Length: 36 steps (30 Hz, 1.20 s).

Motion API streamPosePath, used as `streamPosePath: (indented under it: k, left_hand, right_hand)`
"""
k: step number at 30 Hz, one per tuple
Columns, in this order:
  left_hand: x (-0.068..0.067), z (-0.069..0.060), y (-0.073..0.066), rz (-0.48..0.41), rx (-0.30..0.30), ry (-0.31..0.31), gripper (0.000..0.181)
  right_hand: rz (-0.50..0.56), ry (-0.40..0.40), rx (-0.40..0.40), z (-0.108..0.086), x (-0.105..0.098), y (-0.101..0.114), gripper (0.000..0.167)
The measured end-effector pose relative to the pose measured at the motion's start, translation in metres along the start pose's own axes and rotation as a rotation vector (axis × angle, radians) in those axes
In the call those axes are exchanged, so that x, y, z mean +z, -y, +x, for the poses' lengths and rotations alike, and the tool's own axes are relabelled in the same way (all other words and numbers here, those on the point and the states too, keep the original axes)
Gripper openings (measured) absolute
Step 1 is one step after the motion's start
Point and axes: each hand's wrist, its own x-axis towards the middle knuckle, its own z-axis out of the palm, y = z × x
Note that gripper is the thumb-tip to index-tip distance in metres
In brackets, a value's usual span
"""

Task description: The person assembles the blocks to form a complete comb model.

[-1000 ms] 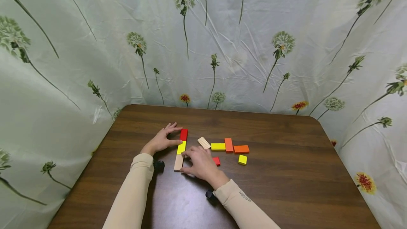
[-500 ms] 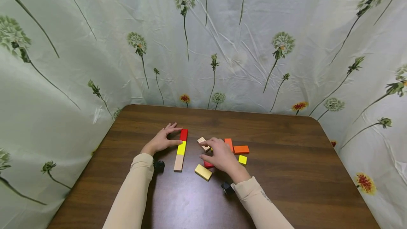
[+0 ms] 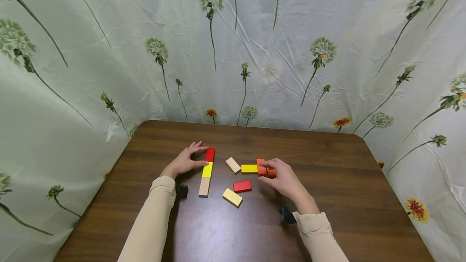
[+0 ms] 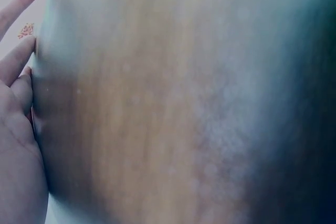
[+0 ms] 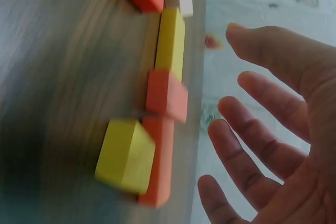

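"Which way do the blocks beside the left hand lie?"

"They make one straight line on the tabletop, just right of that hand: far red block, middle yellow block, then plain wooden block nearest the person. Their long axes point away from the person, the far end leaning slightly right."

"And that hand's grip?"

"Wide, holding nothing. The index finger reaches the far red block and the thumb lies at the middle yellow block; the left wrist view is badly blurred, so I can't swear how firmly they touch."

"The right hand?"

"Its grip is wide too, thumb well apart from the fingers, around nothing. It hovers by the lengthwise orange block, which points away from the person, and partly hides the crosswise orange block, which runs left to right. A short yellow block sits just beside that one."

"The others?"

"A long yellow block lies crosswise, right end against the lengthwise orange block. A grooved wooden block slants just left of it. Nearer the person, a second red block lies crosswise, and a pale yellow block slants, right end nearer."

"Any writing?"

"The right sleeve bears faint marks, too small to read."
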Motion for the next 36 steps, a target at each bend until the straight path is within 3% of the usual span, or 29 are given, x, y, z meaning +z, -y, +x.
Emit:
streamPosePath:
  k: [18,36]
  left_hand:
    - [0.001,-0.002,-0.001,-0.003,0.001,-0.002,0.07]
    - [0.001,-0.002,-0.002,0.0,0.002,-0.008,0.07]
  right_hand:
    - [0.054,-0.061,0.131,-0.032,-0.019,-0.053,0.047]
    - [0.104,-0.036,0.174,-0.033,-0.008,-0.063,0.041]
